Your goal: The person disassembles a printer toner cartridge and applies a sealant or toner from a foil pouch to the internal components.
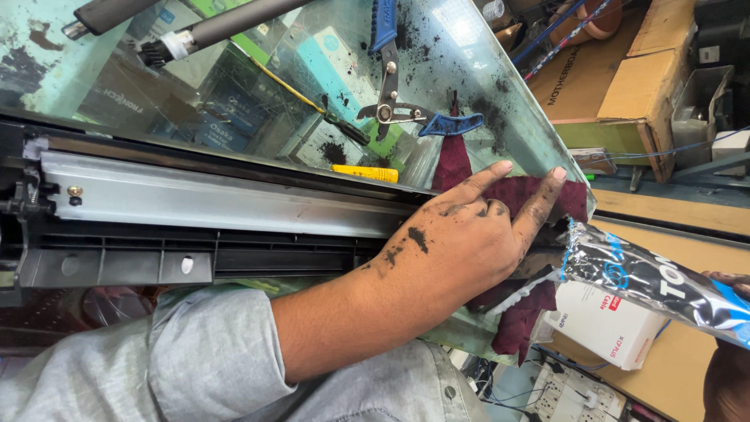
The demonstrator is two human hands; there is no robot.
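Two hands show, one barely. On my glass table (234, 70), dusted with black powder, the long cartridge (195, 227) lies across the view, its metal blade strip uppermost. My left hand (461, 242), toner-smudged, rests flat at the cartridge's right end on a maroon cloth (508, 195), fingers spread and holding nothing. The toner pouch (648, 281) comes in from the right with its torn mouth at that same end, just beside my left fingers. My right hand (730, 285) is at the frame's edge behind the pouch; I cannot tell how it grips. I'd judge the filling is under way, with closing and wiping left. Blue-handled pliers (391, 94) and a brush (211, 31) lie beyond. The fill opening itself is hidden under hand and cloth, so the level inside is unknowable.
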